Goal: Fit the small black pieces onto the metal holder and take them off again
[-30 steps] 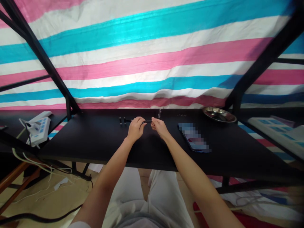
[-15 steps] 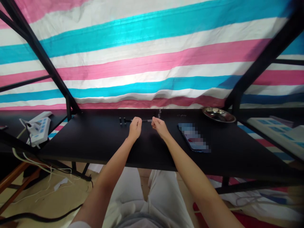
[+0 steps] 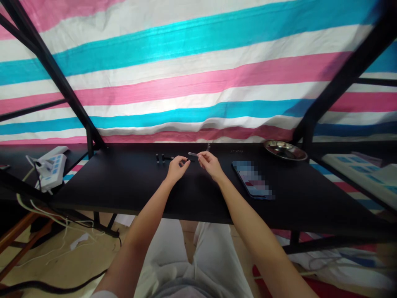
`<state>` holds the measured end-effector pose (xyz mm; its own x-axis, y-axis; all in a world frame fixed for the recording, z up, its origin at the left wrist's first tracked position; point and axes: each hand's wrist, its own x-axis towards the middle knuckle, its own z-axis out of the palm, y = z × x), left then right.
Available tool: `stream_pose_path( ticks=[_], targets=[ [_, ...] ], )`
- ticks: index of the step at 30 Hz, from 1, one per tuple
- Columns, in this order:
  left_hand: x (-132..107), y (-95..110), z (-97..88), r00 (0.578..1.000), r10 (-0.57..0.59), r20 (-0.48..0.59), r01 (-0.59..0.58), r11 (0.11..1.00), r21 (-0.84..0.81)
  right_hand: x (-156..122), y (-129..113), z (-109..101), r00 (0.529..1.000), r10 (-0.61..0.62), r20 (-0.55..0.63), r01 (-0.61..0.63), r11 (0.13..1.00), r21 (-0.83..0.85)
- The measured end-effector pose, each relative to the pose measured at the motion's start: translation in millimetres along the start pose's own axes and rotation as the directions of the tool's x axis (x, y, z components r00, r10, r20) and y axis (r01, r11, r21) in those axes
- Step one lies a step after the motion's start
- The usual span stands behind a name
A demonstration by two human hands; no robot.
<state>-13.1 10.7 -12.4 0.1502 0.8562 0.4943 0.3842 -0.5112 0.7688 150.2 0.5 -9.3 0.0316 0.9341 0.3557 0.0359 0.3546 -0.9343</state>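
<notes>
Both hands meet over the far middle of a black table (image 3: 130, 182). My right hand (image 3: 210, 164) pinches a thin dark rod (image 3: 192, 154) with a pale tip, lifted a little above the table. My left hand (image 3: 177, 168) is just left of the rod's free end, fingers curled and pinched together; what they hold, if anything, is too small to make out. Two small dark upright pieces (image 3: 160, 158) stand on the table to the left of my left hand. Another small dark piece (image 3: 208, 147) stands behind my right hand.
A phone (image 3: 253, 179) lies on the table right of my right hand. A metal dish (image 3: 285, 150) sits at the far right corner. A white power strip (image 3: 51, 167) with cables lies on a side shelf at left. Black frame bars rise on both sides before a striped tarp.
The hands held one long rod between them before. Now my left hand has come off it and dropped slightly, while my right hand has lifted the rod's left end up.
</notes>
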Motion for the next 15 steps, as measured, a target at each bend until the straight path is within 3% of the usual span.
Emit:
stream_pose_path(
  ticks=[3, 9, 15],
  targets=[
    [-0.8, -1.0, 3.3, 0.995, -0.063, 0.074, 0.072, 0.991, -0.117, -1.8, 0.1, 1.5, 0.996, 0.018, 0.086, -0.01, 0.995, -0.097],
    [0.3, 3.0, 3.4, 0.979, -0.161, 0.124, 0.194, 0.924, -0.329, -4.6, -0.4, 4.3, 0.984, -0.002, 0.18, 0.035, 0.984, -0.176],
    [-2.3, 6.6, 1.2, 0.991, -0.111, 0.076, 0.124, 0.974, -0.189, -6.1, 1.0, 5.0, 0.975, 0.001, 0.224, 0.05, 0.974, -0.222]
  ],
)
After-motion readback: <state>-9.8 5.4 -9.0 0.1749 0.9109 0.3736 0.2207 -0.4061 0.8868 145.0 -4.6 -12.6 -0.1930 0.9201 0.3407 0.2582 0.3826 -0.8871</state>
